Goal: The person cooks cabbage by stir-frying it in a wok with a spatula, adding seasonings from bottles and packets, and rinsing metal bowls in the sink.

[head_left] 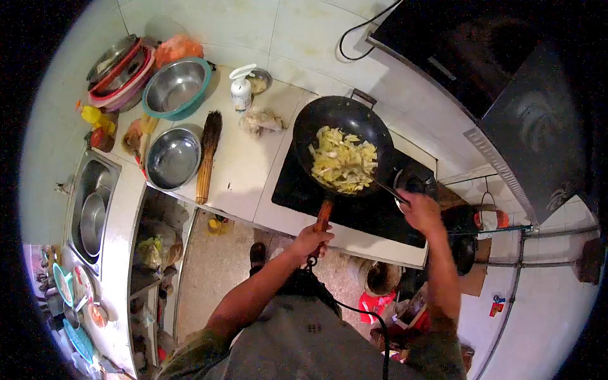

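A black wok (307, 123) sits over the dark stove top (291, 190), and chopped pale-yellow cabbage (339, 158) lies heaped in it. My left hand (312, 242) is closed around the wok's wooden handle (325, 212), which points toward me. On the right, my right hand (419, 212) grips the dark handle of a spatula (387, 189). The spatula's far end reaches into the cabbage, so its blade is mostly hidden.
Left of the stove are a bamboo brush (207, 164), a steel bowl (172, 159), a teal-rimmed basin (196, 73) and a white spray bottle (240, 92). A sink (114, 171) is at far left. A range hood (468, 57) juts out at upper right. A bucket (382, 278) stands below the counter.
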A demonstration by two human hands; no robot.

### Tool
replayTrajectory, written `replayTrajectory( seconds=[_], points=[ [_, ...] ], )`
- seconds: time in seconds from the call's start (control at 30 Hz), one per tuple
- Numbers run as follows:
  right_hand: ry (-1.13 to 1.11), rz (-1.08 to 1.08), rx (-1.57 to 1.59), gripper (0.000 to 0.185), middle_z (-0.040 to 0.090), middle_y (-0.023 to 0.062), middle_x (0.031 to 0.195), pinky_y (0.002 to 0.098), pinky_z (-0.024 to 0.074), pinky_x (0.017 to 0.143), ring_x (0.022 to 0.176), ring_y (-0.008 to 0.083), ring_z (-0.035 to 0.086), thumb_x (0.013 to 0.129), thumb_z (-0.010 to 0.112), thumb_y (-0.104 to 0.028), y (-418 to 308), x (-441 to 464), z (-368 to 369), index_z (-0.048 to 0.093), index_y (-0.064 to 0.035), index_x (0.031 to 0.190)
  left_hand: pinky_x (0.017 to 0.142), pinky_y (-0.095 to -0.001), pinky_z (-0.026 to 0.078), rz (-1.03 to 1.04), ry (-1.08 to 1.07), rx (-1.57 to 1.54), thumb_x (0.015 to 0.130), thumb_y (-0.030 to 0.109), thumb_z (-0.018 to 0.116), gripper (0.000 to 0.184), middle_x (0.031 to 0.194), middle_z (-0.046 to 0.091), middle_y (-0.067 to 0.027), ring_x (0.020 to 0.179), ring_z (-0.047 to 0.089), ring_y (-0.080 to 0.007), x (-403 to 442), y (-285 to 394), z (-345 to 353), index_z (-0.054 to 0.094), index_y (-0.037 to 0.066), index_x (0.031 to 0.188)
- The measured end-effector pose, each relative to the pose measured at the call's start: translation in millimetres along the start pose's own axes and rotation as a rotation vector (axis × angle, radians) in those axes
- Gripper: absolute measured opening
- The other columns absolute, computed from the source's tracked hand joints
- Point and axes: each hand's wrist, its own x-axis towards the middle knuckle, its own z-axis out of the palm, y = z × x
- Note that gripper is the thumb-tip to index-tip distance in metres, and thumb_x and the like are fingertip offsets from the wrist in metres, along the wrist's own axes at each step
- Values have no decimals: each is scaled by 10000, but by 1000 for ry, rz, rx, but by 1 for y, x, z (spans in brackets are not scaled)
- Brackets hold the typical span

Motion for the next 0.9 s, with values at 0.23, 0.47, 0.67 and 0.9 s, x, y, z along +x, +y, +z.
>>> replayTrajectory(
  seconds=[0.23, 0.47, 0.67, 0.9],
  points=[
    [25, -22, 62, 387, 652, 176, 969, 451, 497, 803, 900, 361, 625, 804, 649, -236, 28, -9, -66, 616, -192, 1187, 421, -282, 400, 13, 14, -16, 811, 128, 653, 418, 692, 472, -7, 499, 469, -118, -4, -1, 1, 446, 36, 1163],
    [-86, -33, 118, 354, 653, 184, 1011, 439, 491, 833, 904, 363, 624, 807, 637, -194, 4, 10, -28, 632, -138, 1157, 438, -282, 429, 17, -13, 4, 810, 132, 654, 388, 698, 479, -8, 507, 477, -117, 1, -2, -2, 459, 39, 1133],
    [-210, -38, 349, 377, 652, 207, 1000, 411, 485, 850, 917, 371, 626, 835, 614, -250, 1, -12, -88, 613, -77, 1170, 447, -281, 431, -3, 2, 2, 811, 121, 648, 426, 699, 477, -9, 505, 475, -111, -5, 1, -1, 448, 27, 1175],
    [-53, 33, 324, 343, 631, 216, 1055, 419, 482, 852, 959, 380, 609, 864, 587, -297, -29, 23, 16, 622, -162, 1177, 454, -281, 421, 6, 11, 11, 816, 116, 637, 400, 702, 477, -11, 507, 474, -113, -1, 2, 1, 448, 29, 1157]
  ],
)
